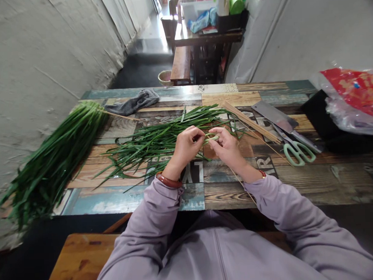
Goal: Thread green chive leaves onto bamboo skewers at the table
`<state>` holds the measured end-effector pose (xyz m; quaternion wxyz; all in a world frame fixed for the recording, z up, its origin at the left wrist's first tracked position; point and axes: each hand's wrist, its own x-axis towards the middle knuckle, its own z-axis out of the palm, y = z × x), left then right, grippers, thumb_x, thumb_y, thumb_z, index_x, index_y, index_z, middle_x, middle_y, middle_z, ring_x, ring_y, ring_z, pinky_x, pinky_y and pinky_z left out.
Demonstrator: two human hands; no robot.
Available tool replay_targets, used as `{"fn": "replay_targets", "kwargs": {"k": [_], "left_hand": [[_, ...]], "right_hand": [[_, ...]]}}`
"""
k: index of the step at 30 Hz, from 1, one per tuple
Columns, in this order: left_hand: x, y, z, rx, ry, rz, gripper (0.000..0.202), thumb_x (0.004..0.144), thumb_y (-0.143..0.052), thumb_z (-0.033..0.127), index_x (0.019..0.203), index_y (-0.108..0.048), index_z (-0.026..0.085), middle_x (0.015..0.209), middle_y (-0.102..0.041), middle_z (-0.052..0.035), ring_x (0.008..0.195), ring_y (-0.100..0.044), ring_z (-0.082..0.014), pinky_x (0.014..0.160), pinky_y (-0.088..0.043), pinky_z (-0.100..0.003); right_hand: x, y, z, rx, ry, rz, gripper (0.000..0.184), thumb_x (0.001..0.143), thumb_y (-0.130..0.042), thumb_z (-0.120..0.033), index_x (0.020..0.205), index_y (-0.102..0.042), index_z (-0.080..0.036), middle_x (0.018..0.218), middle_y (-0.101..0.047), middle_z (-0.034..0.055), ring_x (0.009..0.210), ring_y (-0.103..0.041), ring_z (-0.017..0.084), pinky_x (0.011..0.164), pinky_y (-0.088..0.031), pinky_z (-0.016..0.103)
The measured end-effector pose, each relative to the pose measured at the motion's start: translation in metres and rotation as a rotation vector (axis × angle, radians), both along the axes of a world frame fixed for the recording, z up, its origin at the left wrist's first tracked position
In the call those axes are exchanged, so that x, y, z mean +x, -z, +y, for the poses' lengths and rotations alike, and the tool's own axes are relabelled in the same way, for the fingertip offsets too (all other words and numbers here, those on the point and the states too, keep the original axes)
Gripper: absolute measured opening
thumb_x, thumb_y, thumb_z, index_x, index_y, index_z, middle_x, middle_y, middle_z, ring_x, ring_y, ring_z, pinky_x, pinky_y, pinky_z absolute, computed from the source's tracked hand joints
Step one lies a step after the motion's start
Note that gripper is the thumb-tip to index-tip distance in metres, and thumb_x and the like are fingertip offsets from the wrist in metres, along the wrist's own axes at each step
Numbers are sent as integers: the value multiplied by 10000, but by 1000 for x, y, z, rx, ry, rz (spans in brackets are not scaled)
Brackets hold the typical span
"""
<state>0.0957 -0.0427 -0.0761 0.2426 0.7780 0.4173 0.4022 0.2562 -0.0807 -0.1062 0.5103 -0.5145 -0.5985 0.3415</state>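
Observation:
My left hand [186,146] pinches the pale ends of a few green chive leaves [156,143] over the middle of the table. My right hand [226,146] is closed too, gripping a thin bamboo skewer [241,184] that runs back under my wrist, its tip meeting the leaf ends between both hands. A loose spread of chives lies just behind and left of my hands. A bundle of bamboo skewers [250,122] rests to the right.
A big pile of chives [55,157] covers the table's left end. A cleaver [276,117] and green-handled scissors [298,150] lie at right, beside a black bin [318,115] with plastic bags. A grey cloth [136,101] sits at the back. The wall runs along the left.

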Motion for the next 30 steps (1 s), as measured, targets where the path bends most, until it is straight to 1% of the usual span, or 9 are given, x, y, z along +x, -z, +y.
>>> {"fn": "replay_targets", "kwargs": {"k": [4,10,13,16,19,21,25,28,30], "left_hand": [[2,-2,-2,-1,17,28,120,799,-573,94,740,-654,160,708,-612,6,687,-559,-119,649,-409,-235],[2,-2,-5,-15,133,63,112,793,-570,85,799,-655,156,791,-646,-17,764,-598,-135,711,-454,-245],[1,-1,-4,-36,120,109,71,790,-607,114,826,-648,158,825,-660,-24,781,-603,-143,715,-460,-252],[0,0,-4,-62,98,156,59,794,-624,131,839,-646,161,838,-674,-26,779,-606,-147,713,-455,-260],[-2,-1,-2,-57,110,168,54,795,-634,145,839,-652,170,837,-682,-20,779,-612,-147,725,-457,-263],[-7,-2,2,-40,67,153,49,822,-622,184,852,-661,176,812,-677,-17,760,-608,-147,711,-458,-262],[-21,-1,13,29,-117,153,144,893,-536,218,895,-673,175,863,-679,-43,784,-612,-162,719,-464,-276],[-29,-1,18,71,-195,282,176,896,-504,181,889,-680,175,892,-680,-63,831,-618,-188,764,-464,-305],[-30,-1,19,88,-209,370,180,892,-505,167,894,-685,177,884,-674,-68,839,-615,-202,774,-461,-321]], "right_hand": [[0,1,1,-12,20,-3,246,844,-607,-324,1052,-560,-201,639,-534,-59,508,-470,95,500,-343,231],[0,1,3,-62,42,52,216,837,-612,-370,950,-526,-207,554,-484,-86,447,-463,90,460,-329,223],[-1,-1,3,-98,13,109,263,824,-634,-405,946,-513,-207,578,-536,-78,433,-489,86,446,-353,221],[-1,-4,4,-164,-38,201,365,811,-643,-463,1022,-508,-198,631,-607,-61,432,-513,85,440,-383,217],[0,-6,5,-238,-70,251,418,807,-630,-508,1047,-518,-185,593,-610,-64,409,-509,88,416,-379,211],[2,-7,5,-269,-82,223,377,804,-627,-508,969,-544,-178,564,-601,-57,400,-506,88,398,-366,205],[2,-5,5,-296,-93,127,292,809,-625,-466,865,-566,-186,558,-604,-44,390,-504,83,372,-344,192],[1,-4,3,-289,-95,91,258,816,-622,-440,860,-569,-191,552,-607,-44,387,-509,84,377,-357,188],[0,-4,2,-280,-92,75,249,817,-621,-432,856,-569,-192,544,-604,-45,385,-510,87,377,-360,189]]}}
